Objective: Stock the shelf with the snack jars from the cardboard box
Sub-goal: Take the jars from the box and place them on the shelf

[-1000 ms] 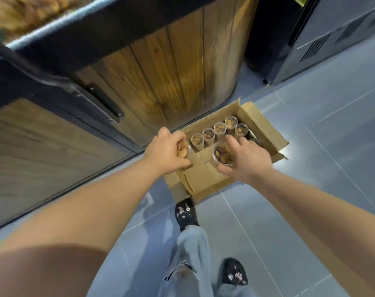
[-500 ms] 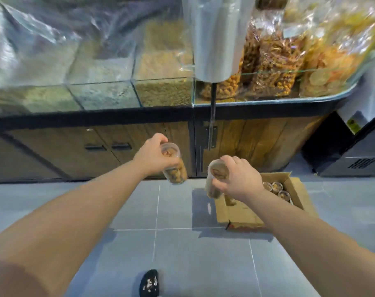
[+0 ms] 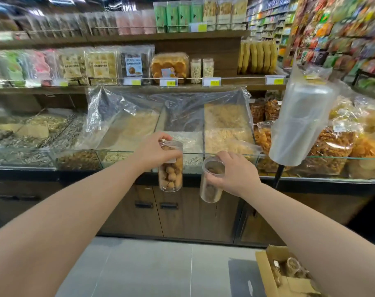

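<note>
**Item 1, left jar** [image 3: 170, 170]: clear plastic, filled with round brown biscuits, held upright in the air before the glass-fronted counter [image 3: 126, 151]. It is gripped at the lid end by the left hand [image 3: 154, 151], whose fingers are curled round the top.

**Item 2, right jar** [image 3: 211, 183]: clear plastic, tilted so that its lid faces the viewer. The contents are brownish and too blurred to be named. It is gripped at the lid end by the right hand [image 3: 235, 172], with thumb and fingers wrapped round the rim. The two jars are held side by side, near each other but apart.

**Item 3, cardboard box** [image 3: 265, 273]: set on the grey floor [image 3: 161, 269] at lower right, flaps open, partly hidden by the right forearm. Further jars [image 3: 292, 270] are seen inside.

**Item 4, shelf** [image 3: 233, 81]: wooden, fitted with yellow price tags [image 3: 168, 82] and placed above the counter. Two pale-filled jars [image 3: 201, 70] are stood on it, between a tub of golden biscuits [image 3: 169, 63] and a row of yellow packets [image 3: 257, 56].

**Item 5, surroundings:** loose goods are laid out under plastic sheeting [image 3: 182, 108] in the counter. A roll of plastic bags [image 3: 300, 125] is mounted to the right. Wooden cupboard doors [image 3: 182, 215] are fitted below.
</note>
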Demonstrator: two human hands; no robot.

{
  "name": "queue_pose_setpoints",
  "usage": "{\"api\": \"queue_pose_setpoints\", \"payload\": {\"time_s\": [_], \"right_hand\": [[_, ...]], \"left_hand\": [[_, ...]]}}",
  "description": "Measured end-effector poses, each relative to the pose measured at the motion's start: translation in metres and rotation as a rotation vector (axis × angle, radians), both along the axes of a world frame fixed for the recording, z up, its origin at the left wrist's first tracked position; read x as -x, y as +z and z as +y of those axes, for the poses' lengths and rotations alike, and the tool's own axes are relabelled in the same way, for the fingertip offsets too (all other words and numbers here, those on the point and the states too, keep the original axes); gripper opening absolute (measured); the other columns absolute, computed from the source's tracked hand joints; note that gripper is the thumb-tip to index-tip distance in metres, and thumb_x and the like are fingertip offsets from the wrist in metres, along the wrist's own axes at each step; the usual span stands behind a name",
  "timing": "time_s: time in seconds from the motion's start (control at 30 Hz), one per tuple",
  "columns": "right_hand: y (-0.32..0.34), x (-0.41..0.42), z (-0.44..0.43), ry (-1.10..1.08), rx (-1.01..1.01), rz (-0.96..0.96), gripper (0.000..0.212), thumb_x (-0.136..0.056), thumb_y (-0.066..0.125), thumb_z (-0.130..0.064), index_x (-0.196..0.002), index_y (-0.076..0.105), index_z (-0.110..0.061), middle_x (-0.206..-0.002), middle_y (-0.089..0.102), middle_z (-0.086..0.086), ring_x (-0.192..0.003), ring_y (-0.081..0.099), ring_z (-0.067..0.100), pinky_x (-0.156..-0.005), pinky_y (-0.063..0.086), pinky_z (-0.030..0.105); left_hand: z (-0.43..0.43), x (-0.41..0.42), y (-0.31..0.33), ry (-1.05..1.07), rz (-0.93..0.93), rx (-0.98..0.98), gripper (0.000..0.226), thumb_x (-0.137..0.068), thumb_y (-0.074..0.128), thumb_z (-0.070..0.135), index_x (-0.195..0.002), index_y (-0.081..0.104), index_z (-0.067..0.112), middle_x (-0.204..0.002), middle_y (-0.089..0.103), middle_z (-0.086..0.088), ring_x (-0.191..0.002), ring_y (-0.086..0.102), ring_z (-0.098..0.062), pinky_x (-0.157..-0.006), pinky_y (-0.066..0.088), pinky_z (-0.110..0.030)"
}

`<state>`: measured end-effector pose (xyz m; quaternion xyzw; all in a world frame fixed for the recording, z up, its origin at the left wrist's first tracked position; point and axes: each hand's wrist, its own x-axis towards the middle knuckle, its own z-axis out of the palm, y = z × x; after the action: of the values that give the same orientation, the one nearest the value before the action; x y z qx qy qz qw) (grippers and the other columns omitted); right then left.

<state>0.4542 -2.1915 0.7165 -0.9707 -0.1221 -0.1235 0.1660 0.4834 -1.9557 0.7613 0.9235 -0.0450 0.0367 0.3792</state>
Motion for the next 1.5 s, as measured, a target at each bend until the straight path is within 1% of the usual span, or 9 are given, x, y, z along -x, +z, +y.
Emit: {"api": "queue_pose_setpoints", "payload": {"time_s": [0.13,0.23,0.47,0.7,0.83,0.93,1.23,1.4,1.5], "right_hand": [[0.039,-0.038,0.015,-0.003,0.043,-0.059,0.067,-0.08,0.049,-0.066,-0.135,0.048,-0.028,-0.128,0.058,-0.002,-0.116,0.053,0.019,-0.087,0.046,0.033],[0.063,-0.077,0.016,-0.033,0.023,-0.09,0.065,-0.079,0.051,-0.066,-0.134,0.052,-0.03,-0.126,0.06,-0.001,-0.116,0.054,0.021,-0.088,0.047,0.034],[0.092,-0.187,-0.007,-0.095,-0.069,-0.197,0.06,-0.078,0.055,-0.064,-0.128,0.055,-0.03,-0.119,0.06,-0.001,-0.114,0.053,0.023,-0.087,0.045,0.034],[0.11,-0.296,-0.022,-0.159,-0.235,-0.216,0.051,-0.08,0.062,-0.054,-0.122,0.054,-0.026,-0.115,0.054,-0.002,-0.116,0.044,0.02,-0.09,0.039,0.032],[0.109,-0.357,-0.023,-0.19,-0.332,-0.268,0.047,-0.077,0.062,-0.057,-0.108,0.052,-0.024,-0.099,0.055,-0.005,-0.099,0.05,0.017,-0.077,0.045,0.032],[0.11,-0.407,-0.023,-0.207,-0.348,-0.296,0.045,-0.078,0.063,-0.058,-0.104,0.051,-0.024,-0.091,0.053,-0.006,-0.092,0.051,0.017,-0.07,0.042,0.028],[0.126,-0.538,-0.048,-0.269,-0.359,-0.372,0.043,-0.077,0.068,-0.053,-0.103,0.052,-0.022,-0.093,0.053,-0.003,-0.094,0.051,0.02,-0.071,0.04,0.029],[0.144,-0.604,-0.075,-0.299,-0.319,-0.384,0.046,-0.078,0.065,-0.056,-0.106,0.052,-0.022,-0.101,0.053,-0.003,-0.099,0.048,0.019,-0.073,0.038,0.03],[0.155,-0.646,-0.088,-0.299,-0.322,-0.392,0.046,-0.077,0.062,-0.059,-0.106,0.052,-0.024,-0.096,0.051,-0.004,-0.097,0.049,0.02,-0.072,0.038,0.03]], "left_hand": [[0.015,-0.04,0.026,0.023,-0.037,0.052,0.057,-0.069,0.078,0.048,-0.117,0.055,0.027,-0.112,0.054,0.003,-0.096,0.051,-0.012,-0.062,0.037,-0.018],[0.012,-0.078,0.038,0.027,-0.076,0.06,0.059,-0.067,0.078,0.049,-0.117,0.057,0.025,-0.114,0.055,0.004,-0.098,0.051,-0.012,-0.061,0.036,-0.018],[-0.015,-0.185,0.062,0.021,-0.113,0.071,0.061,-0.069,0.078,0.049,-0.121,0.057,0.024,-0.121,0.057,0.001,-0.104,0.052,-0.014,-0.08,0.042,-0.028],[-0.035,-0.29,0.085,0.012,-0.16,0.101,0.059,-0.07,0.076,0.051,-0.119,0.058,0.025,-0.122,0.054,0.003,-0.105,0.048,-0.013,-0.085,0.042,-0.03],[-0.041,-0.346,0.092,-0.015,-0.165,0.103,0.062,-0.068,0.076,0.052,-0.121,0.059,0.025,-0.115,0.052,0.008,-0.102,0.048,-0.011,-0.079,0.041,-0.026],[-0.04,-0.393,0.1,-0.049,-0.196,0.107,0.059,-0.07,0.076,0.05,-0.12,0.059,0.025,-0.112,0.052,0.01,-0.098,0.049,-0.008,-0.071,0.037,-0.021],[-0.063,-0.537,0.134,-0.131,-0.26,0.056,0.05,-0.067,0.073,0.057,-0.109,0.063,0.031,-0.11,0.059,0.012,-0.102,0.053,-0.011,-0.079,0.041,-0.031],[-0.081,-0.594,0.146,-0.247,-0.274,0.042,0.04,-0.071,0.074,0.049,-0.107,0.063,0.035,-0.115,0.056,0.009,-0.107,0.05,-0.009,-0.083,0.041,-0.031],[-0.088,-0.623,0.155,-0.255,-0.275,0.108,0.036,-0.073,0.076,0.04,-0.107,0.064,0.033,-0.111,0.057,0.011,-0.106,0.049,-0.007,-0.081,0.039,-0.026]]}}
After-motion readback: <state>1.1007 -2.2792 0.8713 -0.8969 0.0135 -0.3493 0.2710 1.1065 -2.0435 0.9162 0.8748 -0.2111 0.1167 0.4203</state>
